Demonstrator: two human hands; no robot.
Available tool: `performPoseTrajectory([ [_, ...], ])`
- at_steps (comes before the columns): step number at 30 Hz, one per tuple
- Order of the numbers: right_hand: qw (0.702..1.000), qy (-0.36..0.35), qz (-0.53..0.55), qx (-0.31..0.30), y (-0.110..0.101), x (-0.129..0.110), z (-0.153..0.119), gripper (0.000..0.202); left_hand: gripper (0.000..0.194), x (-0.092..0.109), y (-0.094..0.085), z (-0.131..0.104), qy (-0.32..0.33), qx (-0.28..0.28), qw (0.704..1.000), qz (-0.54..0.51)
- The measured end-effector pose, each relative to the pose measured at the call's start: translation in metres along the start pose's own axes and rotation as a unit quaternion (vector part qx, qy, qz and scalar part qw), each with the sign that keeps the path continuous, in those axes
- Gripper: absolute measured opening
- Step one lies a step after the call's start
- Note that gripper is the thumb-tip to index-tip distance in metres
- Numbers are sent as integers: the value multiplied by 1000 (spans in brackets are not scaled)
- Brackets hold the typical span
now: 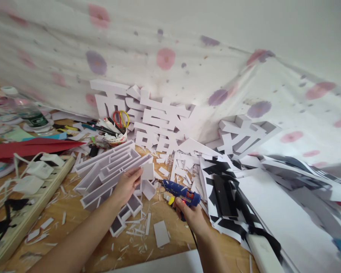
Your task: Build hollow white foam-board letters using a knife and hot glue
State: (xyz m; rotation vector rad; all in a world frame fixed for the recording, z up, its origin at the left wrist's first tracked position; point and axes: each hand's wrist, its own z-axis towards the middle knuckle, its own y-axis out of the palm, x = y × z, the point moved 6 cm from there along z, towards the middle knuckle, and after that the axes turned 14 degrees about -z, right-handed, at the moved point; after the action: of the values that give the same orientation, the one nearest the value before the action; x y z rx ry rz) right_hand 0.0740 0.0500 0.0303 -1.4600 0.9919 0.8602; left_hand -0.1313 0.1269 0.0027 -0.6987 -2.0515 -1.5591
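Several finished white foam-board block characters (159,121) lean against the flower-printed cloth backdrop (187,57), with another white channel-walled character (244,134) tipped on its side to the right, so a good share of the lettering looks done. On the wooden tabletop (82,212) lies the large white foam-board letter with raised strip walls (108,170), and it appears only partly walled (its lower end trails off into loose open boxes). The left hand (127,184) rests on this letter's right edge, fingers curled lightly around a small white foam-board rectangle (147,171) held upright against the wall, pinched rather than clenched. The right hand (191,216) is closed firmly round the handle of the blue hot-glue gun (182,193), nozzle pointing left toward that rectangle but not touching it. Judging by this, the joint is not yet glued. White offcut slivers (136,227) litter the table, and black-and-white printed paper templates (230,189) pile at right, suggesting more characters remain to build.
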Motion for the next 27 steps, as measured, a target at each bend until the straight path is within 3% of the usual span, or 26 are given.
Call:
performPoseTrajectory([
  [9, 1000, 2, -3, -26, 5, 15, 10, 52, 34, 2, 3, -2, 1, -1, 1000, 23],
  [27, 1000, -22, 2, 1, 1, 10, 10, 50, 37, -3, 2, -1, -18, -23, 997, 71],
])
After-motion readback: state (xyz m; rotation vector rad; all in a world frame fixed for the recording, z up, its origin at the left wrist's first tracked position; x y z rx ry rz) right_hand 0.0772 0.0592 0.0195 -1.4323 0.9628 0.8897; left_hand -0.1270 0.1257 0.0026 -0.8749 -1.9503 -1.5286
